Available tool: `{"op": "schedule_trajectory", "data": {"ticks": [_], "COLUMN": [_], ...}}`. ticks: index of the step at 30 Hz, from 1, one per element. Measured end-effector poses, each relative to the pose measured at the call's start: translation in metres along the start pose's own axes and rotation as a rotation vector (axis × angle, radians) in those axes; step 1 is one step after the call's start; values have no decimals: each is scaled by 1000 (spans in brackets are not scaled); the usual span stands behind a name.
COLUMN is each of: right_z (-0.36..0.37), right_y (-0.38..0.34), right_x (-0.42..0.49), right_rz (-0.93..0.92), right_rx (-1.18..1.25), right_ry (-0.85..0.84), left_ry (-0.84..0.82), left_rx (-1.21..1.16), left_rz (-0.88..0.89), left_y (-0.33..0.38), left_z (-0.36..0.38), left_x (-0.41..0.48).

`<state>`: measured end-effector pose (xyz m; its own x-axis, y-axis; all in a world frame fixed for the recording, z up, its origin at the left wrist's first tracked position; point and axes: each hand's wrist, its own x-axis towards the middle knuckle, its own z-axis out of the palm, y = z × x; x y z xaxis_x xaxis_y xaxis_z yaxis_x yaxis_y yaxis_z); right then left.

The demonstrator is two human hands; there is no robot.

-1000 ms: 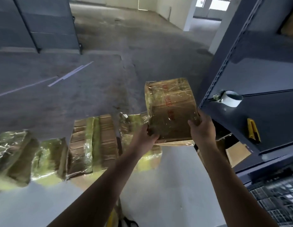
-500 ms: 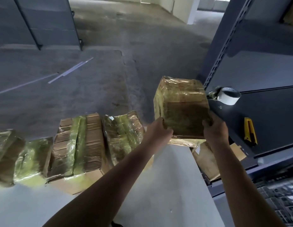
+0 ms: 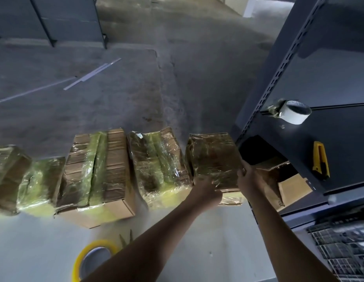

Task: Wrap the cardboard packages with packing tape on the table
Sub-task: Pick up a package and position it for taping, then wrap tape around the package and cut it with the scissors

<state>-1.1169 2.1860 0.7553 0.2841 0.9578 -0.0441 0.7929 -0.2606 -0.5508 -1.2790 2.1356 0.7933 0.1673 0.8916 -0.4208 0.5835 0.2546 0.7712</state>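
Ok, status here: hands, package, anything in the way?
Left hand and right hand hold the package by its near edge. Package at right end of the row, beside the shelf. Nothing seen blocking.

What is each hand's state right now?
Left hand: grips the near edge of the wrapped package.
Right hand: grips the same package at its near right corner.

Daylight spills in from an opening far beyond the table, leaving the concrete floor flat and grey. The tabletop itself washes out almost white. Film on the packages along the table's far edge gives off soft yellow-green glare. Beside the table, the dark rack sits in shade. Straight lines bow outward from the table, and everything looks slightly smeared.
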Motion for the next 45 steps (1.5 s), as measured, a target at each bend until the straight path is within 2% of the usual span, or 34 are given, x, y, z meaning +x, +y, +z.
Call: {"op": "schedule_trajectory", "data": {"ticks": [3,5,9,11,14,19,22,25,27,31,34,37,41,45], "right_z": [8,17,27,28,37,47,52,67,73,73,69,57,36,16], "right_y": [1,1,-5,-19,-49,-99,-118,-120,-120,-122,-121,-123,-144,-179], "right_x": [0,-3,-13,-19,-28,-41,-47,-47,-47,-53,-59,-62,-69,-89], "right_rz": [-48,-64,-91,-143,-248,-348,-240,-126,-95,-113,-95,-42,-107,-221], "right_rx": [-67,-122,-285,-234,-76,147,292,317,288,224,228,305,355,345], "right_ry": [-78,-154,-175,-165,-257,-297,-357,-448,-406,-293,-208,-147,-26,58], "left_ry": [-61,-73,-47,48,185,362,450,502,491,474,579,722,561,549], "left_rx": [267,361,291,189,117,26,11,7,7,-31,-36,63,-221,-349], "left_rz": [29,74,175,246,291,226,93,-11,-79,-72,6,-5,-89,61], "left_y": [0,3,0,1,-1,-25,-44,-63,-73,-85,-83,-80,-76,-62], "left_z": [13,19,7,-7,-27,-59,-75,-87,-94,-101,-107,-126,-162,-199], "left_x": [-4,-10,-18,-24,-27,-29,-32,-38,-43,-44,-45,-49,-50,-55]}}
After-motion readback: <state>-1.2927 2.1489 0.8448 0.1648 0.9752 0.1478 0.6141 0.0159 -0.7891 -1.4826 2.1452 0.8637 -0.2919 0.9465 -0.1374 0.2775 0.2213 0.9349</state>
